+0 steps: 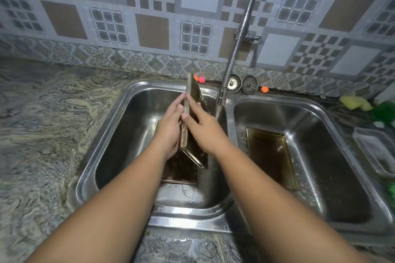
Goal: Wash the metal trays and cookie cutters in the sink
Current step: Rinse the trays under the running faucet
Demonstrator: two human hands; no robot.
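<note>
At frame centre, left hand (171, 132) and right hand (203, 128) clasp an upright metal tray (185, 117) above the left sink basin (119, 134); better tilt it toward the running faucet (222, 92)

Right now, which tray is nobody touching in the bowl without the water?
Find the double steel sink. In its right bowl, a dark rectangular tray lies flat on the bottom, alone. The other trays are in the left bowl.
</note>
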